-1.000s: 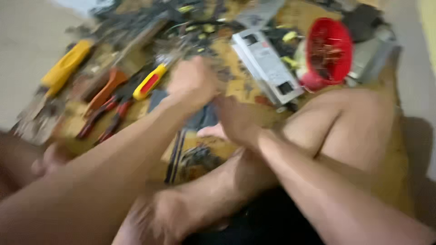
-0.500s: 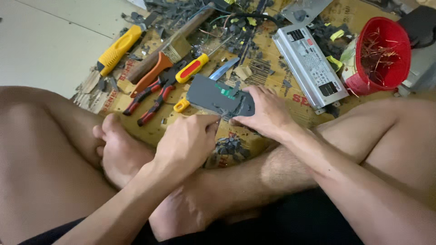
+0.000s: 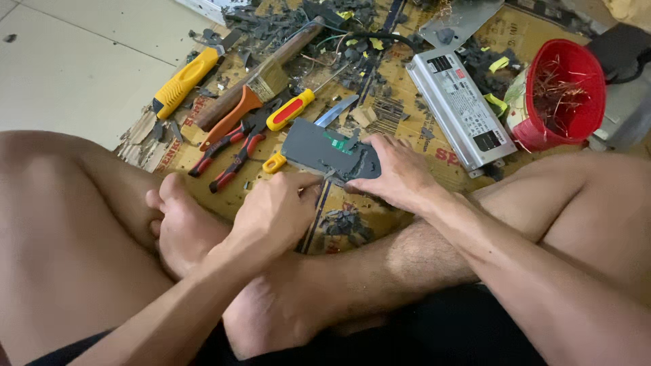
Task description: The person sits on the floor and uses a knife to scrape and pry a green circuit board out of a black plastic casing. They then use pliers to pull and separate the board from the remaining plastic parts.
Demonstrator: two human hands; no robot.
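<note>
Left hand point(image 3: 274, 213) curled into a loose fist at the near edge of a dark grey potted board point(image 3: 330, 152), fingertips pinched against its lower rim; whether a small tool sits inside the grip, cannot tell. Right hand point(image 3: 400, 175) spread flat, palm down, pressing on the right end of the same board, fingers splayed and thumb pointing toward the left hand. Board lying flat on a sheet of printed cardboard point(image 3: 407, 210), between the crossed bare legs and the tool pile, with a green patch showing on its top face.

At 9 o'clock of the board, touching its corner, a small yellow-handled tool point(image 3: 274, 163). At 10 o'clock, red-handled pliers point(image 3: 234, 150) and an orange-handled cutter point(image 3: 227, 123). At 11 o'clock, a screwdriver with yellow and red grip point(image 3: 290, 110), and beyond it a wooden-handled brush point(image 3: 271, 68). Farther out at 10 o'clock, a yellow utility knife point(image 3: 183, 81) at the cardboard's edge, by the pale tiled floor point(image 3: 74, 68). At 12 o'clock, a heap of grey broken scraps and wires point(image 3: 325, 27). At 2 o'clock, a long silver metal power supply box point(image 3: 458, 105), just beside the right hand's fingers. Well out at 3 o'clock, a red plastic tub point(image 3: 566, 95) holding thin copper-coloured wire pieces.
</note>
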